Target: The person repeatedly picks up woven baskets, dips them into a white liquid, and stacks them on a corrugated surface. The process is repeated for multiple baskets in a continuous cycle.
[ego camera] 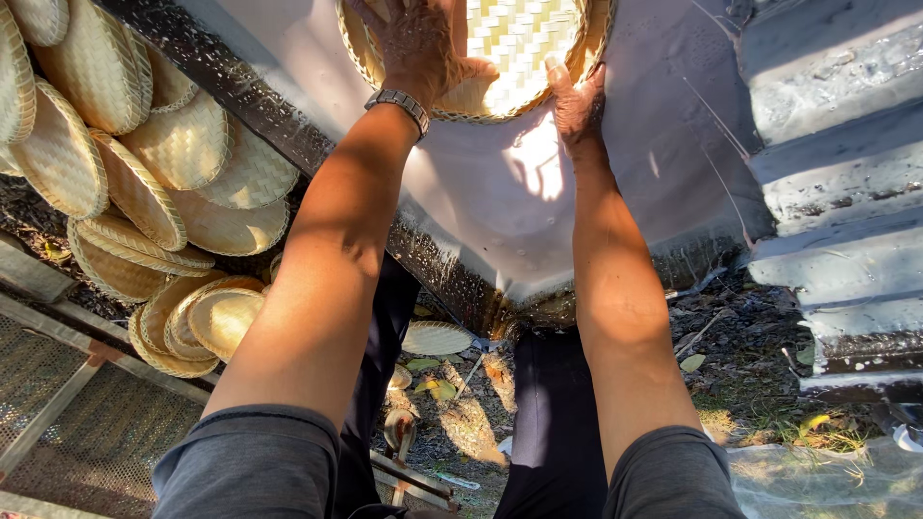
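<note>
The round tray (510,48) is woven of pale split bamboo or cane in a herringbone plait, matt, with a wrapped rim; it lies in a tank (500,202) of wet, glossy liquid, white and smooth, whose dark edge glistens with droplets; the stacked trays (144,173) are the same dry, straw-coloured weave; the wristwatch (399,104) has a brushed metal link band; the corrugated sheet (836,163) is dull grey metal; the mesh panel (87,423) is rusty wire.
</note>
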